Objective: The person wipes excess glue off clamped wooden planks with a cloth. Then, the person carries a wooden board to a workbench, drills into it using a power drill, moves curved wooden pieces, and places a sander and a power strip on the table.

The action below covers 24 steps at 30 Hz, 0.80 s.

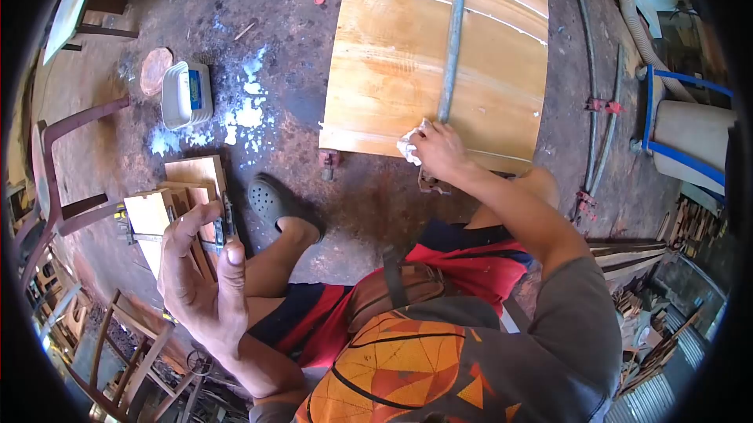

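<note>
A wide wooden panel [384,70] made of joined boards lies in front of me, with white lines of glue along several seams. Across its top runs a grey metal pipe [456,31]. My right hand [441,148] is closed on a crumpled white cloth [408,143] at the panel's near edge, beside the pipe's near end. Part of a clamp shows just below that hand. My left hand [200,282] is raised at the lower left, fingers apart and holding nothing, in front of some clamped wood blocks [149,215].
A white tub [174,101] stands on the floor at the left near spilled white patches. A red clamp end [329,159] sits at the panel's near left corner. Pipe clamps [590,109] lie to the right, by a blue-framed machine [690,129]. Chair frames [49,164] stand far left.
</note>
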Each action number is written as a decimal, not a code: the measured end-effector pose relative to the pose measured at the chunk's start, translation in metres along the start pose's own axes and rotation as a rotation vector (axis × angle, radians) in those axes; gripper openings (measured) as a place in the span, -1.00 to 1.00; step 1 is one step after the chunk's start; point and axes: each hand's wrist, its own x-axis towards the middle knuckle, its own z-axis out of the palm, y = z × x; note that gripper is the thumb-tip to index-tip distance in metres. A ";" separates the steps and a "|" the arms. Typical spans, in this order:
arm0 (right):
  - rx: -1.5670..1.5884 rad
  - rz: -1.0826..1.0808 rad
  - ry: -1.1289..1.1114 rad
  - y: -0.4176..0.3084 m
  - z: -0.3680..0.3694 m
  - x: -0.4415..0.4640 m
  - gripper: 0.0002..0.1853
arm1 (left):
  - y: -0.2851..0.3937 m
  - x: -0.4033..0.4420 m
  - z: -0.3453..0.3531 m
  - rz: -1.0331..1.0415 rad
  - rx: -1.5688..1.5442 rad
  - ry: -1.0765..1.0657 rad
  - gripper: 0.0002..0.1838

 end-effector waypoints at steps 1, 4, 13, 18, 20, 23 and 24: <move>0.003 0.000 0.004 -0.005 0.011 0.007 -0.69 | -0.002 -0.004 0.000 0.003 0.003 0.000 -0.63; 0.087 -0.163 0.286 -0.057 0.058 0.067 -0.68 | -0.005 -0.012 0.006 -0.044 0.065 0.057 -0.61; 0.190 -0.205 0.247 -0.091 0.042 0.094 -0.68 | 0.028 -0.014 0.032 0.006 0.175 -0.045 -0.59; 0.621 0.194 0.360 0.026 -0.026 -0.014 -0.76 | 0.052 -0.011 0.047 0.155 0.130 -0.122 -0.60; 0.533 0.288 0.616 0.073 -0.041 -0.059 -0.78 | 0.060 -0.001 0.056 0.152 0.134 -0.174 -0.61; 0.516 0.341 0.527 0.078 -0.010 -0.081 -0.81 | 0.068 0.011 0.068 0.198 0.138 -0.225 -0.64; 0.637 0.309 0.427 0.075 0.017 -0.086 -0.82 | 0.068 0.016 0.074 0.253 0.115 -0.244 -0.64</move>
